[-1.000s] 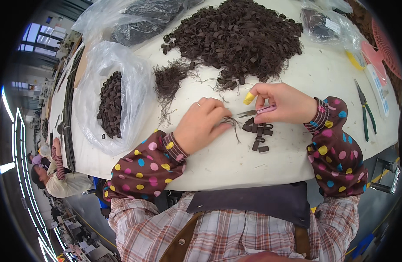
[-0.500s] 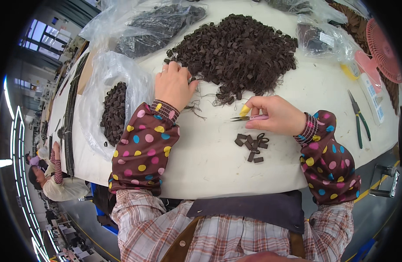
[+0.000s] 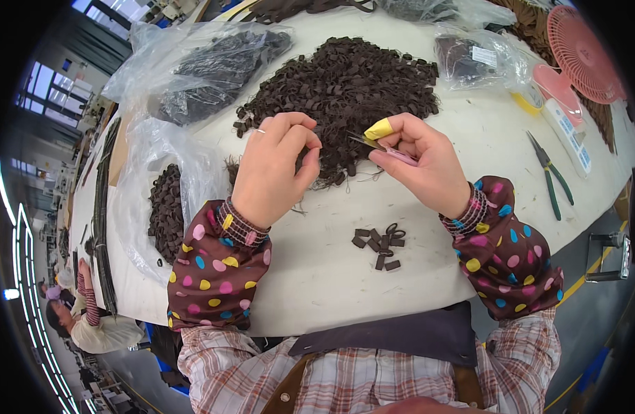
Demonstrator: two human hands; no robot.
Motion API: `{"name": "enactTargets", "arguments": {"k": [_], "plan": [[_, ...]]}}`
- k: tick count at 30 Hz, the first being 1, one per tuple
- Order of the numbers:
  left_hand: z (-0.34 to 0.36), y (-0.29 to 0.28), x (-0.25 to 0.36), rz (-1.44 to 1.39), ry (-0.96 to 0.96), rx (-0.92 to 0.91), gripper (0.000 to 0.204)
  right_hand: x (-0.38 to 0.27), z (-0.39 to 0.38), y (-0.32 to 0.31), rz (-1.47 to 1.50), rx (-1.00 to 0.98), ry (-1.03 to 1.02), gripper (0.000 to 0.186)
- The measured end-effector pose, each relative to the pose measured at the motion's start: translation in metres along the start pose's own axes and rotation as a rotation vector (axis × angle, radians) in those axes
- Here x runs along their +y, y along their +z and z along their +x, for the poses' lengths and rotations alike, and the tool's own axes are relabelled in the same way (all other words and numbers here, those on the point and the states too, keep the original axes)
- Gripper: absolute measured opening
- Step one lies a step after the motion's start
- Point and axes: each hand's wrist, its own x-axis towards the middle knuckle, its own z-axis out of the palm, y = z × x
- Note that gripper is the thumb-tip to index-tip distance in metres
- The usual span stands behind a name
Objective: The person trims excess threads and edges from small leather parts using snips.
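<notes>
My right hand (image 3: 431, 162) grips small thread snips (image 3: 400, 155) with pink handles, their blades pointing left over the near edge of the big pile. A yellow cover wraps one fingertip of that hand. My left hand (image 3: 272, 169) is held across from the blades, fingers curled and pinched together; whatever is between them is hidden. Behind both hands lies a large heap of dark brown fabric loops (image 3: 345, 90) with loose thread ends. Several separate loops (image 3: 381, 243) lie in a small group on the white table (image 3: 317, 276), nearer to me.
A clear plastic bag (image 3: 200, 165) with brown loops (image 3: 167, 214) lies at left. More filled bags (image 3: 224, 69) sit at the back. Green-handled pliers (image 3: 550, 176), a white strip (image 3: 569, 138) and a pink fan (image 3: 583, 55) are at right. A person (image 3: 90, 324) is far left.
My left hand has left the table beside the heap's left edge and come toward the snips. My right hand has moved farther from me, with the snips now over the heap's edge.
</notes>
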Motion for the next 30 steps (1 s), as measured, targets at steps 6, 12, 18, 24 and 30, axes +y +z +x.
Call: {"name": "enactTargets", "arguments": {"k": [6,12,18,24,30], "plan": [[-0.008,0.004,-0.005,-0.183,-0.2,-0.101,0.017,0.0,0.002,-0.005,-0.082,0.028,0.041,0.023],[-0.047,0.021,-0.022,-0.079,-0.235,-0.089,0.024,0.011,0.003,-0.005,-0.141,-0.029,0.124,0.022],[-0.074,0.004,-0.051,0.224,-0.301,-0.176,0.02,0.008,0.003,-0.007,-0.15,-0.049,0.11,0.021],[-0.035,0.016,0.01,0.062,-0.069,-0.105,0.017,0.015,0.004,-0.008,-0.118,-0.024,0.115,0.021],[-0.029,0.038,0.0,0.048,-0.116,-0.214,0.017,0.011,0.005,-0.006,-0.128,-0.034,0.093,0.022]]}}
